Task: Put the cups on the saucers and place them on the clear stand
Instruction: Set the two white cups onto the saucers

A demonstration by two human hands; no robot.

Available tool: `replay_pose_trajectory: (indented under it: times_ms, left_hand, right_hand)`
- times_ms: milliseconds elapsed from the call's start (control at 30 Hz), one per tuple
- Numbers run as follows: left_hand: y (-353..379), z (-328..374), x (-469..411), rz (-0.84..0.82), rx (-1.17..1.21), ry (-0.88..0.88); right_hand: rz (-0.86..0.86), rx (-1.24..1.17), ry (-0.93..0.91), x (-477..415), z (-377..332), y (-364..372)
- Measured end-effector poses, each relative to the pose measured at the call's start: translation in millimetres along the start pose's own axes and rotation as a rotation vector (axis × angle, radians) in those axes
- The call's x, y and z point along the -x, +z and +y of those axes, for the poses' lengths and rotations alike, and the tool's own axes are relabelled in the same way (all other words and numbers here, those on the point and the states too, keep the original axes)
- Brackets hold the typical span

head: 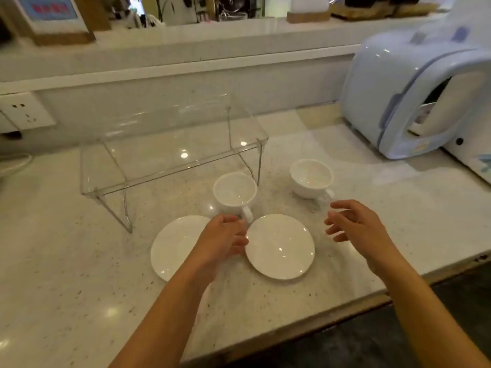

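Observation:
Two white cups stand on the marble counter: the left cup (233,193) just in front of the clear stand (170,155), the right cup (310,177) to the stand's right. Two empty white saucers lie nearer me, the left saucer (172,245) partly under my arm and the right saucer (280,247) beside it. My left hand (225,237) hovers between the saucers with its fingertips near the left cup's handle, holding nothing. My right hand (356,225) is spread open just below the right cup's handle, not touching it.
A pale blue appliance (414,96) stands at the back right. A wall socket (24,110) and a white cable (13,163) are at the left. The counter's front edge (345,306) runs diagonally at the lower right, with dark floor beyond.

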State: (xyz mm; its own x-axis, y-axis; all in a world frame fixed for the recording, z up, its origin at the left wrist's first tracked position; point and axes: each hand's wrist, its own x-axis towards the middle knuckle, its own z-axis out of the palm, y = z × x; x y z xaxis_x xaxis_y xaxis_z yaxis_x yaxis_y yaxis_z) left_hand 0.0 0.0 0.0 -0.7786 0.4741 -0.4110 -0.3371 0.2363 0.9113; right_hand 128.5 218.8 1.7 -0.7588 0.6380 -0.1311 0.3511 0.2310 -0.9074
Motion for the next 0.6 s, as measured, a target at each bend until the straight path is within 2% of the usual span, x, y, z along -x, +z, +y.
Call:
replay_pose_trajectory:
  times_ms: [67, 200, 400, 600]
  left_hand:
    - [2.2, 1.5, -3.9, -0.02, 0.116, -0.054]
    - [7.1, 1.0, -12.3, -0.056, 0.142, -0.097]
    - [11.4, 8.2, -17.9, -0.051, 0.169, -0.117]
    - [13.4, 10.6, -23.1, -0.062, 0.316, -0.167]
  right_hand:
    - [0.058, -0.033, 0.064, -12.3, -0.5, 1.1]
    - [0.061, -0.068, 0.162, -33.1, 4.2, 5.6]
    - [0.031, -0.146, 0.152, -44.0, 9.5, 12.0]
    - [0.066, -0.222, 0.206, -50.0, 8.3, 13.9]
